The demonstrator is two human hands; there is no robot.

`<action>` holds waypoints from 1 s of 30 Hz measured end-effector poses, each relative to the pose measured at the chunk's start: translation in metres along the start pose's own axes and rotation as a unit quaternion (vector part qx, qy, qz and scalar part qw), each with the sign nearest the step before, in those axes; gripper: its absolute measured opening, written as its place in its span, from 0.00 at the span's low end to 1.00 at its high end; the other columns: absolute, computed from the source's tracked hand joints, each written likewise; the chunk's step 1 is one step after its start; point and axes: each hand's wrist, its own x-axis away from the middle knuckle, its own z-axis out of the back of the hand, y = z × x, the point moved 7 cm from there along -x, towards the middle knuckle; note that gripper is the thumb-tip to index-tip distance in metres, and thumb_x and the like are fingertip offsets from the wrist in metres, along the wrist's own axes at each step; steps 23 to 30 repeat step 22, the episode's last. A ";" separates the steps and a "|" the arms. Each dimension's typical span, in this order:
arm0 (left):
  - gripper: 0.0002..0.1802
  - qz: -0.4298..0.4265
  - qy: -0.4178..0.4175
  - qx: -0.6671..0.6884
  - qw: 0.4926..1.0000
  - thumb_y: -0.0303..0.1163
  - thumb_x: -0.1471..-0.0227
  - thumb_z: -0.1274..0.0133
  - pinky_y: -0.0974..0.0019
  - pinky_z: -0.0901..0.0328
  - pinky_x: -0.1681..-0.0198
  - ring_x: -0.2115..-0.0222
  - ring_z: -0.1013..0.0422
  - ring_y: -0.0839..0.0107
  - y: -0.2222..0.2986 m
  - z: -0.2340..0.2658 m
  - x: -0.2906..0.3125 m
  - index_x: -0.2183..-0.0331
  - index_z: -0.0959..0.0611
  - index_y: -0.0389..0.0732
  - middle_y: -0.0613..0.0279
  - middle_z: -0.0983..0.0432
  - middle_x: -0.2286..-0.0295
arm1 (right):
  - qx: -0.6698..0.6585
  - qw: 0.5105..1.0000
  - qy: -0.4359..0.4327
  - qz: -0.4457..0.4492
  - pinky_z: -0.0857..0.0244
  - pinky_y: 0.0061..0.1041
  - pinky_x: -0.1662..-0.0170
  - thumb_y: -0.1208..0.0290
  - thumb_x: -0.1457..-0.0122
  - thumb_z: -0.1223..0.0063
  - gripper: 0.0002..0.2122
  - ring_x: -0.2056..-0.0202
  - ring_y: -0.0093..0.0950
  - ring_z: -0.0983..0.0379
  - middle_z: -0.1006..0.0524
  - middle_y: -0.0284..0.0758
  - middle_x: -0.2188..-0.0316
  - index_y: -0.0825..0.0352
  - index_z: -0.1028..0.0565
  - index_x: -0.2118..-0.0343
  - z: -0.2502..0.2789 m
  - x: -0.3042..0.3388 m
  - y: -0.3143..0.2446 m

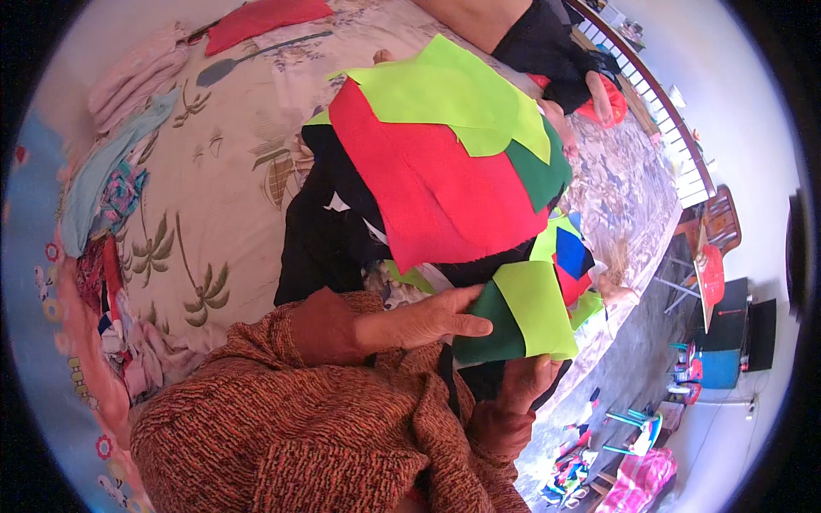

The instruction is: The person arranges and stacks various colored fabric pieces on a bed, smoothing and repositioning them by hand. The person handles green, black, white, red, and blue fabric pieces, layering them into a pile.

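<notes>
My left hand grips the left edge of a piece of fabric, dark green on one side and lime green on the other, with the thumb on top. My right hand pinches the lower edge of that same piece, fingers mostly behind it. Just beyond, red fabric pieces lie spread over black cloth. Lime green pieces overlap the red ones, and a dark green piece shows at their right. More small scraps, including a blue one, lie right of the held fabric.
Under everything is a bed with a patterned sheet. A fly swatter and a red cushion are at the far side. Another person in black clothing is at the far right. Fabric scraps and a small chair stand below the bed.
</notes>
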 end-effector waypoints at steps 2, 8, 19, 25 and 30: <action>0.31 0.032 0.042 -0.022 0.998 0.33 0.50 0.42 0.67 0.40 0.47 0.52 0.34 0.74 -0.001 0.004 0.003 0.47 0.33 0.34 0.64 0.30 0.53 | 0.100 0.994 0.041 0.000 0.39 0.38 0.45 0.63 0.39 0.54 0.22 0.49 0.36 0.32 0.33 0.42 0.48 0.70 0.39 0.45 0.021 0.007 -0.001; 0.22 -0.089 0.025 -0.326 0.941 0.31 0.50 0.41 0.68 0.36 0.55 0.61 0.31 0.77 0.040 -0.015 0.016 0.54 0.26 0.36 0.66 0.25 0.61 | -0.005 0.997 0.070 0.027 0.41 0.36 0.43 0.56 0.34 0.63 0.23 0.48 0.34 0.34 0.31 0.42 0.49 0.72 0.36 0.47 0.040 -0.003 0.002; 0.16 -0.253 0.146 -0.240 0.926 0.27 0.50 0.44 0.72 0.35 0.59 0.63 0.32 0.82 0.174 -0.036 0.056 0.57 0.23 0.37 0.69 0.25 0.64 | -0.060 0.996 0.063 0.034 0.38 0.18 0.71 0.55 0.35 0.61 0.23 0.73 0.25 0.32 0.24 0.40 0.64 0.76 0.32 0.54 0.048 -0.013 -0.012; 0.29 -0.222 0.227 -0.293 0.902 0.30 0.56 0.42 0.65 0.39 0.48 0.54 0.32 0.72 0.205 -0.008 0.066 0.49 0.28 0.36 0.62 0.26 0.56 | -0.073 0.993 0.088 0.010 0.36 0.24 0.71 0.54 0.36 0.59 0.22 0.72 0.26 0.31 0.24 0.43 0.60 0.71 0.32 0.52 0.059 -0.011 -0.003; 0.29 -0.222 0.227 -0.293 0.902 0.30 0.56 0.42 0.65 0.39 0.48 0.54 0.32 0.72 0.205 -0.008 0.066 0.49 0.28 0.36 0.62 0.26 0.56 | -0.073 0.993 0.088 0.010 0.36 0.24 0.71 0.54 0.36 0.59 0.22 0.72 0.26 0.31 0.24 0.43 0.60 0.71 0.32 0.52 0.059 -0.011 -0.003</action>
